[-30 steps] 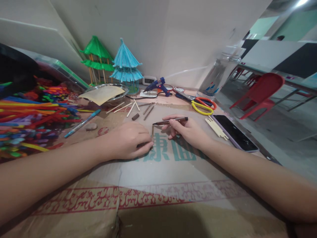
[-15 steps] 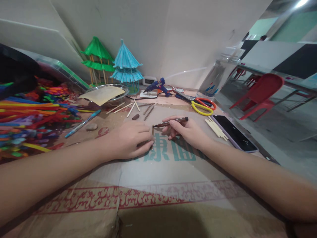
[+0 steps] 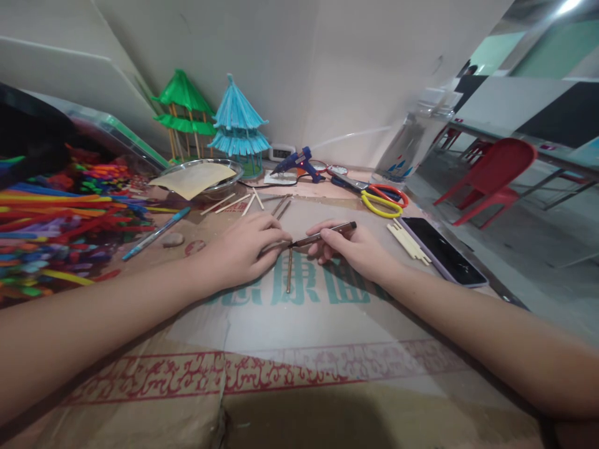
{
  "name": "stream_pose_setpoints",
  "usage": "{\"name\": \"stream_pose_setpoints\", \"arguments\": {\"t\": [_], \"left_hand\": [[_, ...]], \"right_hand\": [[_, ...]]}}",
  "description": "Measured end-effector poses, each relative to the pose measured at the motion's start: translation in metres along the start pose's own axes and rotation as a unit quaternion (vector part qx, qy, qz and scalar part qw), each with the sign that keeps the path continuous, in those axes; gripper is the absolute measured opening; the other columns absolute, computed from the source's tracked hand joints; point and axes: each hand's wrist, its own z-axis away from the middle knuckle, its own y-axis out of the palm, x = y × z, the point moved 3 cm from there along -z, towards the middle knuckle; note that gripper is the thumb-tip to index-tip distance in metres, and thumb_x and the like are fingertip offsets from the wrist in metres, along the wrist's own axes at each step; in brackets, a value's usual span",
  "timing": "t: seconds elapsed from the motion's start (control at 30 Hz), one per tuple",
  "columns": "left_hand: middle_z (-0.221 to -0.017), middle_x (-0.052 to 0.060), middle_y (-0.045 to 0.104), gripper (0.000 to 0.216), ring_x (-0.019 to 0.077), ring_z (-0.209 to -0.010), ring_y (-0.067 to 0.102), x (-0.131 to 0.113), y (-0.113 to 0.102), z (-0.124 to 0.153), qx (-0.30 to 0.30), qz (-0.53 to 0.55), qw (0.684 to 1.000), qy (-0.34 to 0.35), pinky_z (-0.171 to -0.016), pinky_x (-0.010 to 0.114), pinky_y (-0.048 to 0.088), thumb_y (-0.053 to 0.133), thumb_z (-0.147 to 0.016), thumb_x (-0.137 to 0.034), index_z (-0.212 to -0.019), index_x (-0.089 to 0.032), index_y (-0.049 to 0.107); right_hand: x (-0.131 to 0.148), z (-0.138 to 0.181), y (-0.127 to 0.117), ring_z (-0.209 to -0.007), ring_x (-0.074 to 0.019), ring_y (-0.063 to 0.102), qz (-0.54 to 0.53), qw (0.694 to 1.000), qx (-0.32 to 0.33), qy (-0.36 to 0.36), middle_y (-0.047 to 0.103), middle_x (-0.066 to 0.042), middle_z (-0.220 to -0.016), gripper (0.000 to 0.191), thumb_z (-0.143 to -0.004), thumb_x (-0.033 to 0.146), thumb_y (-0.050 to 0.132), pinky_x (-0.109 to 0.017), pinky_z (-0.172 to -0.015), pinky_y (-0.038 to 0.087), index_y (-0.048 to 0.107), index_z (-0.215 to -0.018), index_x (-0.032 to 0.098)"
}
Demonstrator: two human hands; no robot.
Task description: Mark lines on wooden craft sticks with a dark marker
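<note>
My right hand [image 3: 341, 246] is closed around a brown marker [image 3: 322, 235], its tip pointing left. Just below the tip lies a brown-coloured thin stick [image 3: 289, 271] on the cardboard [image 3: 253, 337]. My left hand [image 3: 248, 246] rests to the left, its fingers pinched at the far end of that stick; their exact hold is partly hidden. Beyond it are brown sticks [image 3: 283, 207] and several pale sticks [image 3: 225, 204]. More pale sticks [image 3: 409, 243] lie in a bundle right of my right hand.
Colourful pipe cleaners [image 3: 56, 231] heap at the left, near a blue pen [image 3: 156, 234]. Behind stand a green model [image 3: 185, 112], a blue model [image 3: 239, 125], a glue gun [image 3: 299, 163] and scissors [image 3: 381, 198]. A phone [image 3: 442, 252] and water container [image 3: 402, 146] are right.
My left hand has moved away up the stick, uncovering its near part and hiding the brown cap behind. The marker tip has shifted slightly right and down.
</note>
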Motion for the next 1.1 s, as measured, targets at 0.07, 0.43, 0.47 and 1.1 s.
{"name": "stream_pose_setpoints", "arguments": {"t": [0.07, 0.43, 0.47, 1.1], "left_hand": [[-0.113, 0.011, 0.061, 0.032, 0.0259, -0.108, 0.056, -0.0019, -0.0017, 0.001, -0.002, 0.017, 1.0, -0.007, -0.095, 0.041, 0.045, 0.047, -0.096, -0.031, -0.12, -0.016, 0.063], [-0.142, 0.012, 0.051, 0.078, 0.0315, -0.128, 0.05, -0.0051, 0.0052, 0.0046, 0.088, 0.081, 0.993, -0.004, -0.105, 0.044, 0.041, 0.065, -0.084, -0.058, -0.146, -0.02, 0.036], [-0.141, 0.013, 0.052, 0.077, 0.0319, -0.127, 0.05, -0.005, 0.0053, 0.004, 0.088, 0.079, 0.993, -0.012, -0.105, 0.045, 0.041, 0.065, -0.084, -0.057, -0.145, -0.02, 0.038], [-0.13, 0.012, 0.059, 0.06, 0.0315, -0.123, 0.053, -0.0047, 0.0054, 0.0018, 0.084, 0.068, 0.994, -0.032, -0.104, 0.047, 0.041, 0.064, -0.083, -0.059, -0.127, -0.019, 0.054]], "right_hand": [[0.0008, 0.0006, 0.0005, -0.058, -0.0112, 0.062, -0.008, 1.0, 0.0, 0.003, 0.072, -0.004, -0.073, 0.02, -0.092, 0.033, 0.058, -0.026, -0.059, 0.053, 0.068, -0.097, 0.016], [0.0011, 0.0015, -0.0007, -0.059, -0.0126, 0.064, -0.035, 0.999, -0.022, 0.01, 0.07, -0.002, -0.068, 0.018, -0.091, 0.034, 0.058, -0.026, -0.06, 0.055, 0.066, -0.093, 0.018], [0.0012, 0.0013, -0.0005, -0.059, -0.0126, 0.065, -0.032, 0.999, -0.02, 0.008, 0.07, -0.002, -0.069, 0.019, -0.091, 0.034, 0.058, -0.026, -0.06, 0.055, 0.066, -0.093, 0.018], [0.0019, 0.0029, -0.0009, -0.057, -0.0115, 0.062, 0.039, 0.999, 0.03, -0.022, 0.073, -0.004, -0.071, 0.027, -0.094, 0.037, 0.054, -0.023, -0.053, 0.046, 0.069, -0.096, 0.015]]}}
